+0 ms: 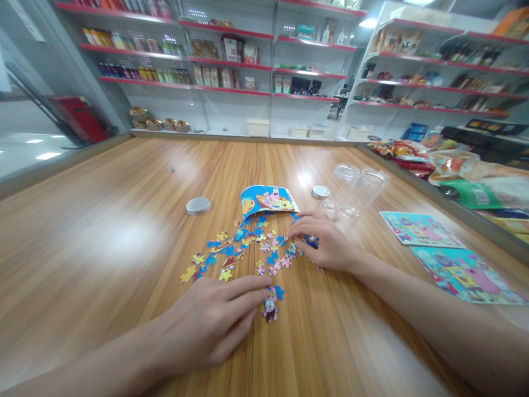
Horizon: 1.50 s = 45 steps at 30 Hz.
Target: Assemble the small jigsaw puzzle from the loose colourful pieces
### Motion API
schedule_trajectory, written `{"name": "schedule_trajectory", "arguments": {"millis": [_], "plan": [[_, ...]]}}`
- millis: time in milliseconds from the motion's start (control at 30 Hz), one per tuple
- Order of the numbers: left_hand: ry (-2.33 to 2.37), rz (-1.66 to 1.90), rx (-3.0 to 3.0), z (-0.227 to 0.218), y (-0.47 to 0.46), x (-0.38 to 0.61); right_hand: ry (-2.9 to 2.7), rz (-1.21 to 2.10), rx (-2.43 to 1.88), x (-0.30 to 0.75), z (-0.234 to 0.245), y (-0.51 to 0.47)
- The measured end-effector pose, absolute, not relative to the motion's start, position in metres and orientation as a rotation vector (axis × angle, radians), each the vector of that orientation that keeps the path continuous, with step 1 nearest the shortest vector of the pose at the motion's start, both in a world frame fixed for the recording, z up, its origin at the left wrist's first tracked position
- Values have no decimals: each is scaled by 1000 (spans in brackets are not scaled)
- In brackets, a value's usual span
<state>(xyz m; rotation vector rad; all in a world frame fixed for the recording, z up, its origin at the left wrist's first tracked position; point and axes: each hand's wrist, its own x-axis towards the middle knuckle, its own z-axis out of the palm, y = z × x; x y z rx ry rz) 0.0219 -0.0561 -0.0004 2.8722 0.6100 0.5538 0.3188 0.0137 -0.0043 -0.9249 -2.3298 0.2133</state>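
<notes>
Several loose jigsaw pieces [243,248], blue, pink and yellow, lie scattered on the wooden table [103,231]. My left hand [215,322] lies flat on the table with fingers stretched out, its fingertips beside a small joined cluster of pieces [271,304]. My right hand [324,242] rests palm down on the right side of the pile, fingers spread over some pieces. A curled cartoon picture sheet [268,199] lies just behind the pile.
Two clear plastic jars [355,187] lie on their sides at the right, with a silver lid [320,192] beside them and another lid [198,205] at the left. Two finished cartoon puzzles [450,259] lie at the right edge. Snack bags and shop shelves surround the table.
</notes>
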Motion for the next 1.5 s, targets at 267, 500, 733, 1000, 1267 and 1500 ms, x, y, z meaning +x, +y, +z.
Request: {"name": "schedule_trajectory", "arguments": {"millis": [267, 500, 733, 1000, 1267, 1500], "plan": [[663, 530, 2899, -3, -57, 20, -2363, 237, -832, 318, 1, 8], [691, 525, 2919, 0, -56, 22, -2419, 238, -736, 314, 6, -1], [667, 487, 2907, -2, -55, 20, -2407, 185, -767, 313, 6, -3], [645, 508, 2885, -2, -54, 21, -2462, 202, -694, 307, 8, -10], [636, 511, 2872, -1, -55, 22, -2554, 207, -608, 306, 9, -12], [634, 523, 2883, -2, -55, 23, -2463, 139, -635, 307, 4, -8]]}}
